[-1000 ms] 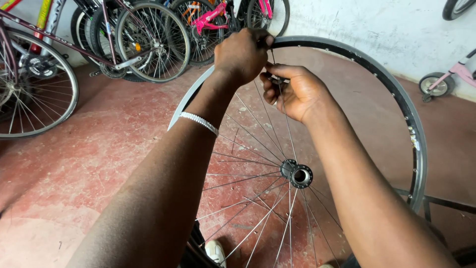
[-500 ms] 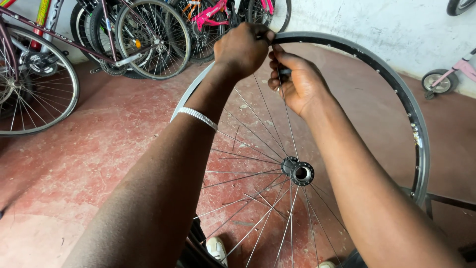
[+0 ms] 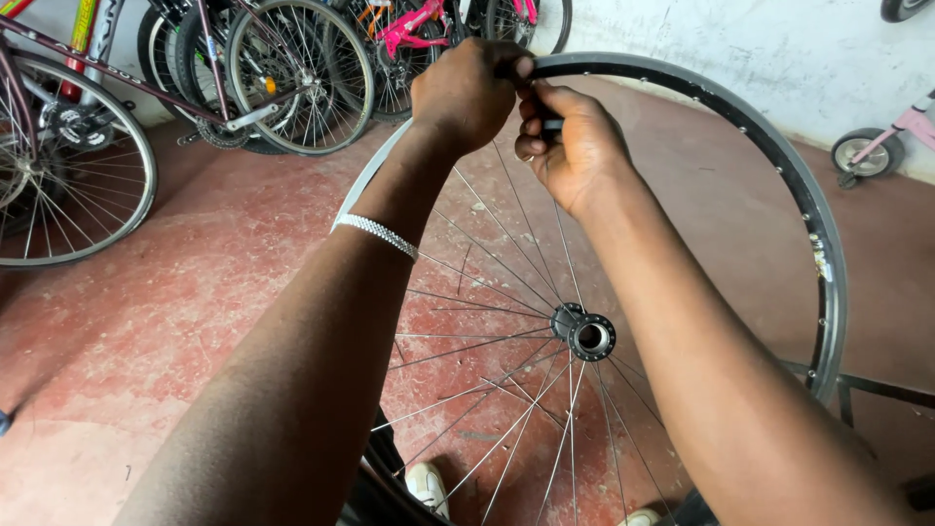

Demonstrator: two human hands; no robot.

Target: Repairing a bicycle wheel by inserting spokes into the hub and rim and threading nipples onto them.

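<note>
Rim (image 3: 779, 156) stood upright before the person, hub (image 3: 589, 336) below both hands. Left hand (image 3: 467, 93) was closed around the rim's top. Right hand (image 3: 575, 146), just beside it, pinched a small dark tool (image 3: 551, 124) at a spoke (image 3: 506, 229). Bikes (image 3: 243, 68) behind.

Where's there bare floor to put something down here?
Bare red floor lies left of the wheel rim, below the parked bicycles, and beyond the rim toward the white wall. It is crowded where left hand and right hand work.
</note>
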